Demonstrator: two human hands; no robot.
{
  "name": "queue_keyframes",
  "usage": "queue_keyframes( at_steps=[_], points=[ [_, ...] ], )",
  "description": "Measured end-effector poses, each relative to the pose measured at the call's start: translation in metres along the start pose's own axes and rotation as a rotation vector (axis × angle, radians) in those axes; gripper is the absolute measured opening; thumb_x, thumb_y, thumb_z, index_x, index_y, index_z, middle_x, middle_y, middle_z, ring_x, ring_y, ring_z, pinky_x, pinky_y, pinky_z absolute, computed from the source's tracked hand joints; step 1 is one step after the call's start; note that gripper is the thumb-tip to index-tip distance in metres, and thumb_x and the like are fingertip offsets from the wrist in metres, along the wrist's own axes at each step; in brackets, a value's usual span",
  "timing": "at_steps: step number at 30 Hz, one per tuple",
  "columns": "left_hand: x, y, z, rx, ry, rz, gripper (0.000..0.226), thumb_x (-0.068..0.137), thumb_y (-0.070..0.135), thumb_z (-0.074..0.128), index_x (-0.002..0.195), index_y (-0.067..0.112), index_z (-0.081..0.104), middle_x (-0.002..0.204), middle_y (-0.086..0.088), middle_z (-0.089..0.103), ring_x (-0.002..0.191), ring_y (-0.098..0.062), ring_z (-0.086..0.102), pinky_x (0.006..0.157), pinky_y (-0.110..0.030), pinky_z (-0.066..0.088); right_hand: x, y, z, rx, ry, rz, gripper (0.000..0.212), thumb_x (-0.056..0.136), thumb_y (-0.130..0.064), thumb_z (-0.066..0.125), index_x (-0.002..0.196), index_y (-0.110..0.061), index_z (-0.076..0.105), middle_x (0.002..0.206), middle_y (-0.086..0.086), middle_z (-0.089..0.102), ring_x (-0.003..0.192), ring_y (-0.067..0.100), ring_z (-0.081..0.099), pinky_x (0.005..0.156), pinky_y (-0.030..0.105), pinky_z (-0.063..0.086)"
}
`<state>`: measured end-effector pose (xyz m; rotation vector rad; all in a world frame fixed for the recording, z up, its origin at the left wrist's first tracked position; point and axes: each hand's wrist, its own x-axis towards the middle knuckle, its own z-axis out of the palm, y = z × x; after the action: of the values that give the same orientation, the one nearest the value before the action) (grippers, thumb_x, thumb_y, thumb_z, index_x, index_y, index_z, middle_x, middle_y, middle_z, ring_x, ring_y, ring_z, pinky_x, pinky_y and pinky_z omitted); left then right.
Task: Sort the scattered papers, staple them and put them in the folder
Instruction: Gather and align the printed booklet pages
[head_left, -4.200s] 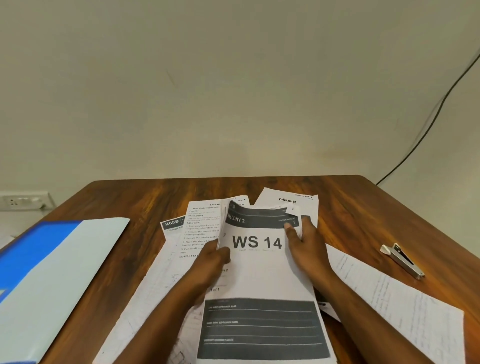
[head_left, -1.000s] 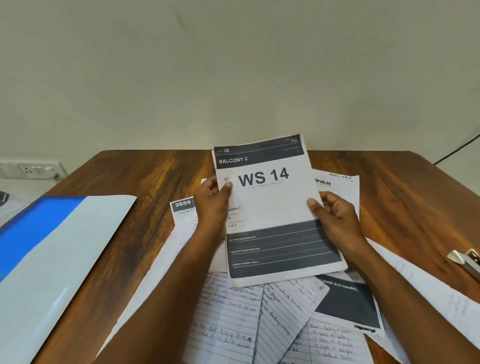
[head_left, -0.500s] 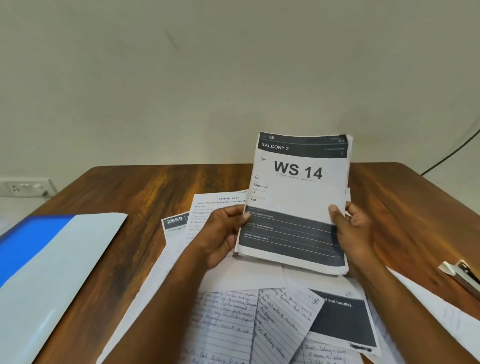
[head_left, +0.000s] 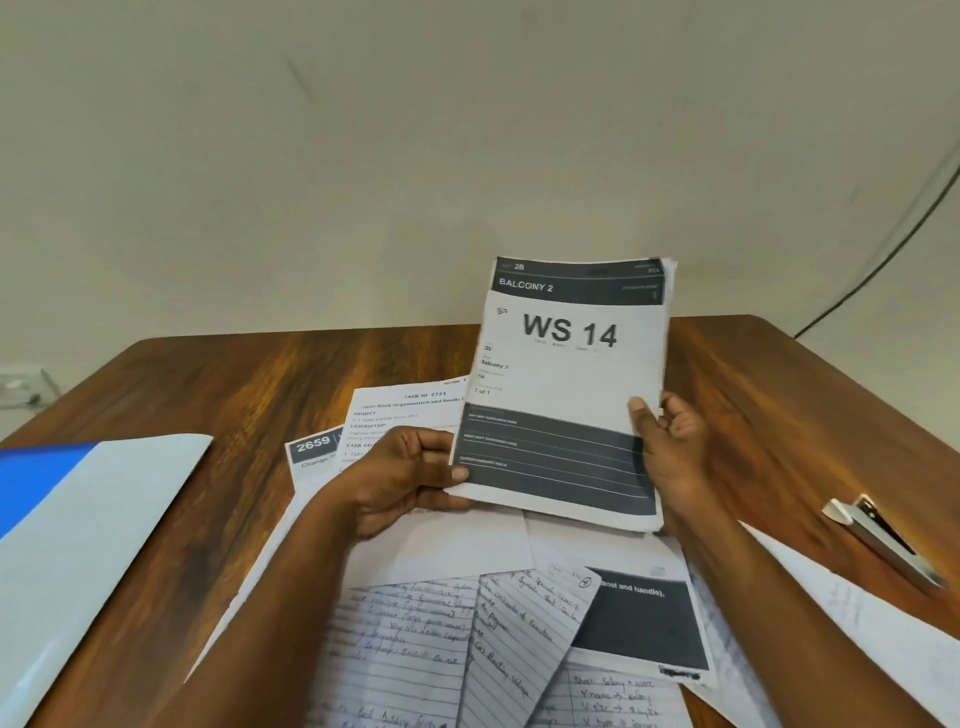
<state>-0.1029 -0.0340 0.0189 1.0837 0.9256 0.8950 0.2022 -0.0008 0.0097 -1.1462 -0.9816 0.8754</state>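
A small stack of printed sheets (head_left: 571, 374), topped by a page reading "WS 14", stands almost upright above the table. My left hand (head_left: 410, 478) grips its lower left corner. My right hand (head_left: 670, 447) holds the stack's lower right edge, thumb on the front. More papers lie scattered underneath: handwritten lined sheets (head_left: 447, 644), a page with a dark block (head_left: 644, 623), a typed task sheet (head_left: 400, 410) and one marked 2659 (head_left: 311, 449). The blue and white folder (head_left: 78, 545) lies at the left. A metal stapler (head_left: 883, 540) rests at the right.
The wooden table (head_left: 234, 395) stands against a plain wall. A black cable (head_left: 883, 249) hangs down the wall at the right. A wall socket (head_left: 21, 387) sits at the far left. Another white sheet (head_left: 872, 639) lies under the stapler's near end.
Both hands have lifted the "WS 14" stack off the table, shifted it to the right and tipped it more upright. The left hand's grip moved down to the lower left corner.
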Motion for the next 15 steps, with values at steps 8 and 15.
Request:
queue_keyframes(
  at_steps=[8,15],
  points=[
    [0.002,0.000,-0.008,0.035,0.077,-0.010,0.045,0.082,-0.007,0.074,0.126,-0.006,0.068,0.122,-0.025,0.075,0.110,-0.041,0.075,0.081,-0.045,0.066,-0.014,-0.012,0.004,0.182,-0.065,0.145,0.014,0.102,-0.018,0.062,0.116,-0.016,0.067,0.103,0.001,0.081,0.093,0.024,0.078,0.073,0.041,0.064],
    [0.011,0.003,0.007,-0.028,0.260,0.042,0.042,0.088,0.011,0.079,0.129,0.013,0.070,0.119,-0.012,0.079,0.105,-0.036,0.077,0.087,-0.049,0.064,-0.030,-0.016,0.019,0.209,-0.206,0.242,0.026,0.097,-0.014,0.070,0.122,-0.007,0.067,0.112,0.016,0.078,0.099,0.037,0.076,0.090,0.057,0.060]
  ],
)
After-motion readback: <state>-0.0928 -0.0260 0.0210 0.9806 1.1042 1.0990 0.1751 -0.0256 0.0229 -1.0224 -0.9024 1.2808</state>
